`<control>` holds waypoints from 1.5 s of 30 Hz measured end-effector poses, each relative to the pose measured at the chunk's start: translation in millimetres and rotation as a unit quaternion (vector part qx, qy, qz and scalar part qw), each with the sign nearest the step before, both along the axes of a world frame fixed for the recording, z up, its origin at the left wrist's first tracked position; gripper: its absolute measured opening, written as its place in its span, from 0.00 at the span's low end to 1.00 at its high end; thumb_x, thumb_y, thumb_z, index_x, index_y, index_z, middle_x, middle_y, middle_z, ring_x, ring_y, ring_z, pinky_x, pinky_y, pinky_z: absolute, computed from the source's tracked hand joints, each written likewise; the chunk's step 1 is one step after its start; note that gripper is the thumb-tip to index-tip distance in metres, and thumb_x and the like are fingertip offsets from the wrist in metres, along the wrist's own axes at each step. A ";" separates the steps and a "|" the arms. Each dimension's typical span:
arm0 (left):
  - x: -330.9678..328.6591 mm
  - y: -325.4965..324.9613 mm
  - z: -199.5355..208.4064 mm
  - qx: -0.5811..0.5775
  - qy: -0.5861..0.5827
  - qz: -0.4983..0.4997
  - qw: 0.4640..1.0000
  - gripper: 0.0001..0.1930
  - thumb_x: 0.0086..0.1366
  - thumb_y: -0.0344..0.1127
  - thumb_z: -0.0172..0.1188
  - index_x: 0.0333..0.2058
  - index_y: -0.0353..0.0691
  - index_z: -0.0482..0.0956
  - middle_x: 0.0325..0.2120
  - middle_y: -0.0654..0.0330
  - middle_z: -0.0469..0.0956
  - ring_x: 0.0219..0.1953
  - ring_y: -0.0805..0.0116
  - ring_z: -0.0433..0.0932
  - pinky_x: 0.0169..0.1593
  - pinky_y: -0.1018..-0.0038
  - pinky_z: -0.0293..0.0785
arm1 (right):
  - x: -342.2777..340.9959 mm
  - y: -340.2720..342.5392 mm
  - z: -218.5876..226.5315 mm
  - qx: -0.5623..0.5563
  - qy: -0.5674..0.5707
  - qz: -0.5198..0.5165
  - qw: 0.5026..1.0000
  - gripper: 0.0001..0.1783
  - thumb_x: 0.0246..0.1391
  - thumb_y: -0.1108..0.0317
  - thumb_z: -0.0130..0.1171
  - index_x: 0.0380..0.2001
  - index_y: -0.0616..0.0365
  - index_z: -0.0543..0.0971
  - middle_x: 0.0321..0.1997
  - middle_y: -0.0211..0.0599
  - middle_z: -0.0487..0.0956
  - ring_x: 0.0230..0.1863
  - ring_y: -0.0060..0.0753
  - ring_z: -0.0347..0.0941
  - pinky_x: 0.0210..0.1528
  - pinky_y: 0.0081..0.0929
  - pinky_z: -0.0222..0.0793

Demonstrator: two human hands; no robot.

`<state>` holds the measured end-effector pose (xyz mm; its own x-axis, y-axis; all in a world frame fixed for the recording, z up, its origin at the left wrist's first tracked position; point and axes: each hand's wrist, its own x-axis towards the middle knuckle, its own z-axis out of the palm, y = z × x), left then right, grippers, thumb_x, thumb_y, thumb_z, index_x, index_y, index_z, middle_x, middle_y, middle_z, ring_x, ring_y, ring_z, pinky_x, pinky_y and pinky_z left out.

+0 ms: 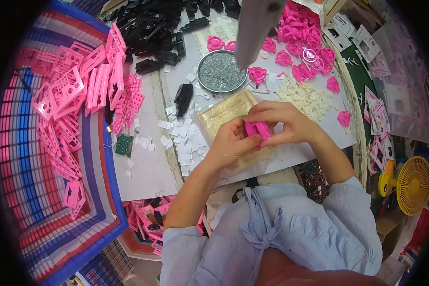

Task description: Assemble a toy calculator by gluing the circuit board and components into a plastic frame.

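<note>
Between my two hands is a small bright pink plastic part (258, 129), held over a wrapped yellowish block (229, 113) on the worktable. My left hand (232, 143) grips it from the left, thumb along its near side. On the other side my right hand (288, 125) pinches it with thumb and fingers, which hide part of its shape. Just beyond the block stands a round dish of grey granules (220, 71). Right of my right hand lies a spread of small cream-white pieces (302, 97). Loose white paper squares (188, 138) are scattered left of the block.
A heap of bright pink round parts (300, 33) lies at the far right, black plastic parts (150, 28) at the far left. A grey post (260, 31) rises in front of the dish. Pink panels (69, 90) fill a striped bag (93, 157) at left. A yellow fan (413, 186) stands right.
</note>
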<state>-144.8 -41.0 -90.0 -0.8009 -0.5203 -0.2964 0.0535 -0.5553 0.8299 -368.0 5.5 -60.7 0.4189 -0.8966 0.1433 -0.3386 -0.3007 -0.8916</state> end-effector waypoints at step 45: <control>108.9 -1.4 15.1 -0.402 -0.190 0.054 0.894 0.28 0.57 0.31 0.68 0.57 0.38 0.73 0.54 0.53 0.73 0.50 0.63 0.76 0.51 0.68 0.74 | 14.7 -1.8 -20.0 -0.113 0.158 -0.126 0.973 0.12 0.48 0.74 0.66 0.39 0.59 0.81 0.30 0.39 0.77 0.35 0.41 0.73 0.38 0.33 0.69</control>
<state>-35.9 -42.4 -75.0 -0.6544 -0.7555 -0.0317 -0.2996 0.2206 0.9282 -353.3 3.8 -80.7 0.2450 -0.9370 0.2491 -0.6735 -0.3493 -0.6514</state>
